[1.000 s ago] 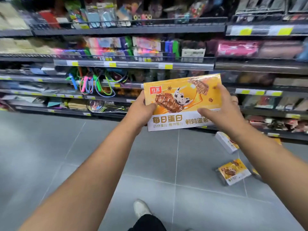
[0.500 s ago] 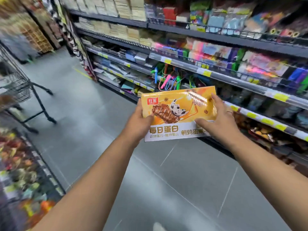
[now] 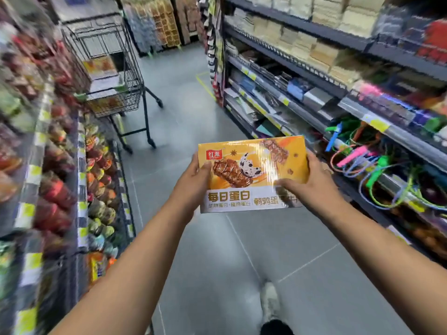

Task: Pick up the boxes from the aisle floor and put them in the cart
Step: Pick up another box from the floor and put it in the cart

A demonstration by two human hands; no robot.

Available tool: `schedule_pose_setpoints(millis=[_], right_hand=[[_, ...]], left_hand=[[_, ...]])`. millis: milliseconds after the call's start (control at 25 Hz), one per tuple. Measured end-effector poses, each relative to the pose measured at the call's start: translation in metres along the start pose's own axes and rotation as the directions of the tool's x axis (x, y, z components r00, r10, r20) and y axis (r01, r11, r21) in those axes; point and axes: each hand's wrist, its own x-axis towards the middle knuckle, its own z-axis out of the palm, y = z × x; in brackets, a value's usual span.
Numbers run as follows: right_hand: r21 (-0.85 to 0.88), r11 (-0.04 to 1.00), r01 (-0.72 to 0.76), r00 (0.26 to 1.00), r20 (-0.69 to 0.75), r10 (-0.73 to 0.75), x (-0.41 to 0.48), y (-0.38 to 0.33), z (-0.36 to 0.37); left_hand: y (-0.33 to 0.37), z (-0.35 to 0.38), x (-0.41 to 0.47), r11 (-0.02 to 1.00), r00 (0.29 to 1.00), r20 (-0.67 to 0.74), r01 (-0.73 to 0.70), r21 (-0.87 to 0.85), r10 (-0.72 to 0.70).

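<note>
I hold a flat yellow and white snack box [image 3: 251, 170] in front of me at about chest height, its printed face towards me. My left hand [image 3: 193, 180] grips its left edge and my right hand [image 3: 309, 184] grips its right edge, thumb over the lower front. A black wire shopping cart [image 3: 113, 76] stands farther down the aisle at the upper left, well beyond the box. Similar yellow boxes [image 3: 99, 66] lie stacked inside the cart. No boxes on the floor are in view.
Shelves [image 3: 55, 180] of packaged snacks line the left side, close to my left arm. Shelves [image 3: 350, 110] of stationery and coloured skipping ropes [image 3: 377, 170] line the right. Grey tiled floor [image 3: 188, 122] runs between them to the cart. My shoe [image 3: 269, 303] shows at the bottom.
My view has turned left, from facing the right-hand shelves to looking down the aisle. The cart has come into view ahead. The boxes on the floor have left the view. Both hands keep the box.
</note>
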Motion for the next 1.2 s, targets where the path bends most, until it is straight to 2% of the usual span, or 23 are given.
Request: schedule_pose_setpoints(millis=[280,480,600,920,1200], right_hand=[[0.099,0.987,0.124,0.947,0.284,-0.148,0.161,-0.085,0.089],[0.184,0.970,0.161,0.893,0.392,-0.223,0.262,-0.155,0.183],[0.218,0.958,0.185,0.878,0.402,-0.261,0.306,-0.200,0.243],[0.252,0.956,0.150,0.876,0.415,-0.247,0.447,-0.326,0.379],[0.252,0.951,0.178,0.872,0.408,-0.271,0.608,-0.415,0.498]], left_hand=[[0.037,-0.087,0.108,0.993,0.961,-0.255,0.091,-0.074,-0.107],[0.047,-0.170,0.193,0.976,0.905,-0.389,0.102,-0.193,-0.172],[0.044,-0.231,0.259,0.980,0.902,-0.404,0.084,-0.179,-0.151],[0.071,-0.382,0.429,0.989,0.926,-0.365,0.047,-0.137,-0.095],[0.098,-0.472,0.606,0.990,0.872,-0.483,0.009,-0.138,-0.075]])
